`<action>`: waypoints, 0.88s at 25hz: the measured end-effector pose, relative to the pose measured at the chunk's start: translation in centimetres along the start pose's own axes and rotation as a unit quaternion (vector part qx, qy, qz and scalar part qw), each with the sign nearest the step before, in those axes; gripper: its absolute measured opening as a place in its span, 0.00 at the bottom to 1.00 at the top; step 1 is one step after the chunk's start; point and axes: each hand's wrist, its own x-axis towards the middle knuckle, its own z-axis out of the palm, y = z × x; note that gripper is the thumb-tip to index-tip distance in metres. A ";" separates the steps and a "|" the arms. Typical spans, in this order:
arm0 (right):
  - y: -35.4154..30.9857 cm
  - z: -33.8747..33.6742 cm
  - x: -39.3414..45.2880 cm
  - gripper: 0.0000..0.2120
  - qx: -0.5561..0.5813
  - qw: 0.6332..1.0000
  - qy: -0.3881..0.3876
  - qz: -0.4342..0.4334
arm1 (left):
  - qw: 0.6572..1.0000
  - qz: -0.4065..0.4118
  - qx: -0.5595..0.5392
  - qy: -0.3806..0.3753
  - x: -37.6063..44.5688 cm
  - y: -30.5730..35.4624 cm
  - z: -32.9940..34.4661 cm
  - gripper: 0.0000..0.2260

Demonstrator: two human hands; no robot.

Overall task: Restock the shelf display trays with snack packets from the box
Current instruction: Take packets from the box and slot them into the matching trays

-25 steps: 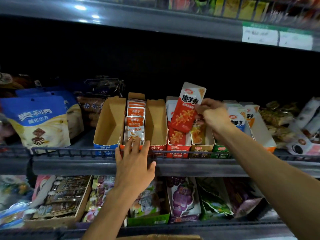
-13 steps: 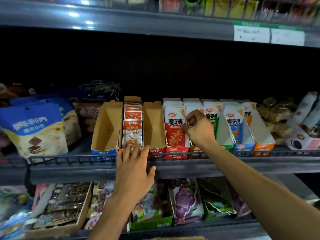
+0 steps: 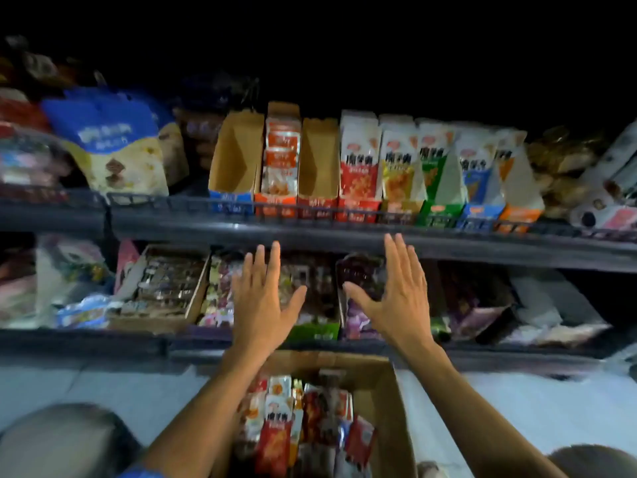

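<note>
Motion blur leaves nothing legible: the large dark characters on the upright snack packets [image 3: 358, 160] at upper centre and the white lettering on the blue bag [image 3: 107, 132] at upper left smear.

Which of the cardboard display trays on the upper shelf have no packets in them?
Two: the blue-fronted cardboard tray and the red-fronted cardboard tray, either side of the orange-fronted tray of packets. Only these two show bare brown insides; every tray to their right holds packets.

brown box [image 3: 396, 401], red packet [image 3: 358, 167], blue bag [image 3: 107, 122]
</note>
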 end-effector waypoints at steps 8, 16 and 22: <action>7.0 13.4 -16.5 0.34 0.139 0.895 -0.321 0.275 | 0.946 -0.127 0.058 -0.292 -16.3 -10.2 9.8 0.40; 7.0 23.0 -18.1 0.19 0.232 0.766 -0.457 0.388 | 0.867 -0.320 -0.043 -0.380 -16.7 -13.3 16.7 0.36; 7.7 26.3 -21.0 0.34 0.190 0.739 -0.540 0.355 | 0.854 -0.333 -0.035 -0.399 -18.2 -14.1 18.8 0.33</action>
